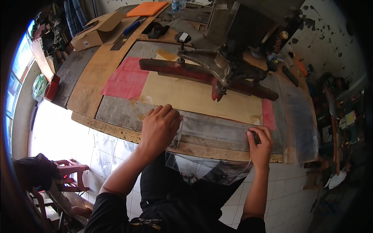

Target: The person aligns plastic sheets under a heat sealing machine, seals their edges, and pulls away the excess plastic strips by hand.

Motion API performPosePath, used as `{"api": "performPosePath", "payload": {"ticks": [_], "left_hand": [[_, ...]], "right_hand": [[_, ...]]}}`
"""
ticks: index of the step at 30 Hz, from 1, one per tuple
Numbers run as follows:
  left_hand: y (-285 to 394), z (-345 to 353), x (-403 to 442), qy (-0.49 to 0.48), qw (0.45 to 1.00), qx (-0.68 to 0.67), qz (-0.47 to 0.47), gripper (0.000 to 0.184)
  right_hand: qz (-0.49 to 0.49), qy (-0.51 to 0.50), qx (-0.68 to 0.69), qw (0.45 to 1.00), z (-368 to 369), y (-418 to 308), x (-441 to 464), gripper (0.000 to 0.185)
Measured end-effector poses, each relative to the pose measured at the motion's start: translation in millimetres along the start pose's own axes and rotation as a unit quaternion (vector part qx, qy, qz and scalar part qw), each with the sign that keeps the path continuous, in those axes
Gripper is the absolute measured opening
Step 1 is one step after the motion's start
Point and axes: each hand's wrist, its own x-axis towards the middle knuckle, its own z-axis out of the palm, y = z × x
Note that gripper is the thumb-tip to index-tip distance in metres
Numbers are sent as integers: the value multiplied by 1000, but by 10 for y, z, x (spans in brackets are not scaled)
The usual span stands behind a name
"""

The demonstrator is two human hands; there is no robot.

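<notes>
Glossy clear plastic sheet [211, 130]; rough, worn wood table edge [116, 131]; matt cardboard box [97, 32].

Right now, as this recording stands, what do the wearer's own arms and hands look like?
The left hand and the right hand are bare: no gloves, and no ring, watch or bracelet that I can make out. The forearms are uncovered, below short, loose black sleeves. The black shirt has a small pale, yellowish print, too blurred to read.
</notes>
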Motion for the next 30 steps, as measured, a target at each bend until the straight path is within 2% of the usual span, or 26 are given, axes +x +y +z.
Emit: {"api": "performPosePath", "payload": {"ticks": [6,9,11,12,14,15,17,19,21,22,24,25,26,28,30], "left_hand": [[24,12,-5,9,999,-11,-30,11],[68,19,-2,-3,999,-2,-48,11],[118,29,10,26,998,-1,-64,8],[136,11,24,26,998,-2,-61,8],[156,-38,66,23,995,88,52,15],[135,-41,77,23,995,87,53,15],[74,-22,83,-122,980,52,151,21],[106,-34,53,-115,979,56,160,24],[198,-97,-32,-212,966,97,114,34],[273,-79,-127,-213,965,96,117,34],[467,-8,-337,-157,974,130,99,63],[521,19,-393,-157,974,128,102,63],[564,47,-438,-174,973,124,91,73],[607,96,-483,-195,974,100,57,87],[617,87,-484,-194,976,90,52,88]], "right_hand": [[23,12,-8,1000,28,-30,-10,12],[5,48,-24,999,44,-96,-7,10],[-66,33,-87,993,19,-133,5,10],[-70,14,-68,995,36,-80,4,11],[-73,3,-77,994,37,-60,-28,13],[-78,-11,-84,993,30,-61,-42,15],[-82,-33,-125,988,-6,-139,-93,18],[-88,-53,-166,981,-32,-291,-166,22],[-122,-65,-216,966,-37,-447,-288,33],[-100,-119,-215,964,-20,-406,-392,53],[-105,-115,-240,958,49,-479,-496,60],[-113,-114,-264,951,81,-503,-535,67],[-92,-136,-259,952,117,-462,-570,76],[-81,-130,-257,954,144,-484,-591,76],[-71,-123,-255,957,145,-475,-603,75]]}}
